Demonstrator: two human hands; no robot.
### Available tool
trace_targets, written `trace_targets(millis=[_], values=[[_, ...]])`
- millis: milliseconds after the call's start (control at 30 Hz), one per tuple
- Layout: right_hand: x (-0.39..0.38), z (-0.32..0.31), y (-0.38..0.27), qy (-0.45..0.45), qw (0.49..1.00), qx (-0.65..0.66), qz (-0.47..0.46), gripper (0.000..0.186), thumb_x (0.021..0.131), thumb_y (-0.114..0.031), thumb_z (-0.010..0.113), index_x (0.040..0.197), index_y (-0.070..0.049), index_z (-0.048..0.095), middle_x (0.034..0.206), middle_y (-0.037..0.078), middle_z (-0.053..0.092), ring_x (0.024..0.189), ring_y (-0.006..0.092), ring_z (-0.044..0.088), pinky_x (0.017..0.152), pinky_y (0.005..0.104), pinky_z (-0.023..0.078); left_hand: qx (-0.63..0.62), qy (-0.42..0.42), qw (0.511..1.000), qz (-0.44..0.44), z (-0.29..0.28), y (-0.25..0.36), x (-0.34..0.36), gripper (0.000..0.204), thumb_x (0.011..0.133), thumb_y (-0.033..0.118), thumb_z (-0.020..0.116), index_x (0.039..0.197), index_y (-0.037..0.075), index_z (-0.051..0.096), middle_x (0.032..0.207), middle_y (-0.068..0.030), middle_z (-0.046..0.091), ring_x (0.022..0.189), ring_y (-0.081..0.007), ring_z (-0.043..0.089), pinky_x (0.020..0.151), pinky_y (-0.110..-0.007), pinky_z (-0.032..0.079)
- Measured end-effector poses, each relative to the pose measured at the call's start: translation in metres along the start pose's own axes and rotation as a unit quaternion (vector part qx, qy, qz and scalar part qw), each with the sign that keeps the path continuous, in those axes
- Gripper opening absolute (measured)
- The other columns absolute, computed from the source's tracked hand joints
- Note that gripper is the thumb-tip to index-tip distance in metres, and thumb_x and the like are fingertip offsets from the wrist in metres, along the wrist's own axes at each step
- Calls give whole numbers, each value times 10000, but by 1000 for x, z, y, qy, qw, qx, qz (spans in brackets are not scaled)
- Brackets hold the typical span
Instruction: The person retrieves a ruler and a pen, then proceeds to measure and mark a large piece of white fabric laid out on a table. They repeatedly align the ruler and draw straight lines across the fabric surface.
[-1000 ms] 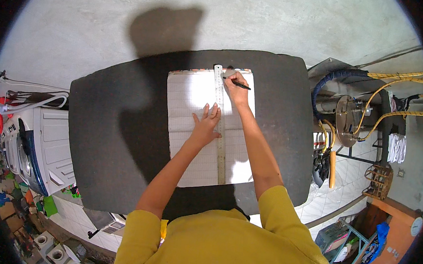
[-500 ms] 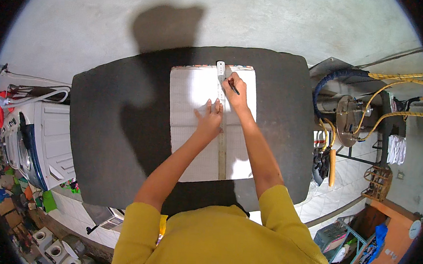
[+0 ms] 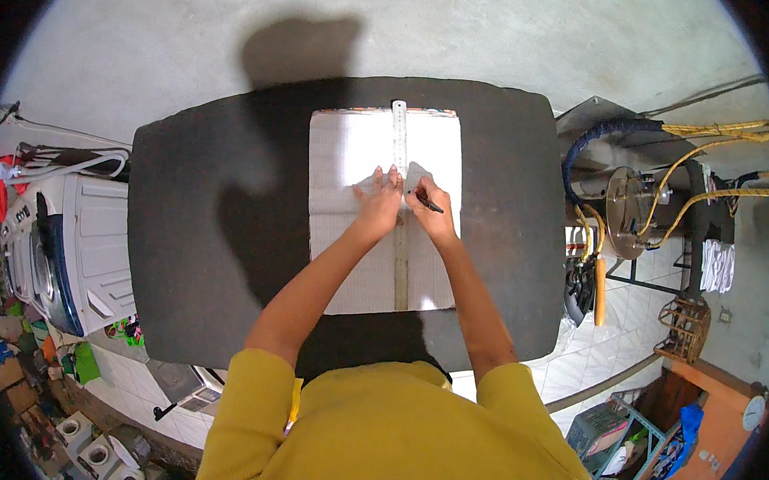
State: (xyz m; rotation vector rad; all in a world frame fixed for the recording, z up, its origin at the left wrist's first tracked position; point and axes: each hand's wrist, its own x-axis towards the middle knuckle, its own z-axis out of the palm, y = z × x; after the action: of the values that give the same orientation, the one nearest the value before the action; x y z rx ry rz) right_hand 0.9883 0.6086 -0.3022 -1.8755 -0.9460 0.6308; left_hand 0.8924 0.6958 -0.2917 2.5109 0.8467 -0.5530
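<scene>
An open notebook with lined pages (image 3: 348, 264) lies on a dark table (image 3: 201, 220). A long ruler (image 3: 399, 135) runs lengthwise over it, its far end reaching just past the notebook's top edge. My left hand (image 3: 378, 196) is spread flat, pressing on the ruler and the left page near the middle, fingers apart. In my right hand (image 3: 430, 209) a dark pen (image 3: 429, 202) is gripped, close to the ruler's right edge at mid-page. The pen's tip is too small to make out.
A pale wall (image 3: 467, 34) rises behind the table. On the left stands a white washing machine (image 3: 93, 249) with a grey hose. To the right are a round metal disc (image 3: 624, 211), yellow cables (image 3: 722, 199) and a wooden-handled tool (image 3: 600, 293). A blue metal rack (image 3: 645, 449) stands lower right.
My right hand has slid down along the ruler toward me with the pen, from near its far end to mid-page. My left hand stays on the ruler.
</scene>
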Motion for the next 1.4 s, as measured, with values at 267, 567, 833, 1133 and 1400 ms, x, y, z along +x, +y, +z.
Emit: trace_targets(millis=[267, 567, 833, 1133, 1400], values=[[-26, -2, 0, -1, 999, 35, 18, 200, 702, -151, 611, 709, 1, 481, 584, 130, 511, 530, 191, 506, 528, 326, 425, -14, -39, 999, -21, -12, 6, -3, 877, 701, 188, 731, 1389, 68, 200, 1490, -50, 75, 1359, -316, 80, 964, -708, 205], [-41, 2, 38, 21, 996, 81, -29, 167, 740, -125, 613, 709, -37, 474, 581, 53, 509, 540, 89, 452, 516, 257, 403, -17, -2, 1000, 6, 4, -1, 4, 963, 619, 223, 783, 1383, 76, 215, 1490, -59, 62, 1356, -333, 77, 939, -722, 225], [-59, 3, 27, 25, 980, 193, 43, 148, 766, -64, 585, 728, -47, 443, 619, -56, 392, 577, 19, 343, 500, 196, 307, -29, 20, 999, 26, 13, -11, -2, 981, 615, 266, 781, 1390, 90, 205, 1492, -51, 59, 1357, -331, 71, 947, -721, 203], [-59, 11, 36, 48, 984, 171, 15, 136, 782, -74, 585, 751, -40, 457, 634, -51, 407, 600, 24, 366, 520, 190, 323, -40, 40, 998, 36, 19, -15, -7, 988, 613, 270, 781, 1394, 92, 202, 1491, -67, 64, 1358, -330, 76, 963, -708, 188], [-57, 14, 33, 65, 990, 125, -6, 126, 763, -83, 582, 766, -21, 473, 611, 20, 481, 589, 55, 426, 530, 233, 383, -62, 59, 995, 43, 17, -14, -13, 952, 626, 238, 774, 1384, 73, 222, 1487, -68, 93, 1355, -327, 100, 972, -707, 172]])
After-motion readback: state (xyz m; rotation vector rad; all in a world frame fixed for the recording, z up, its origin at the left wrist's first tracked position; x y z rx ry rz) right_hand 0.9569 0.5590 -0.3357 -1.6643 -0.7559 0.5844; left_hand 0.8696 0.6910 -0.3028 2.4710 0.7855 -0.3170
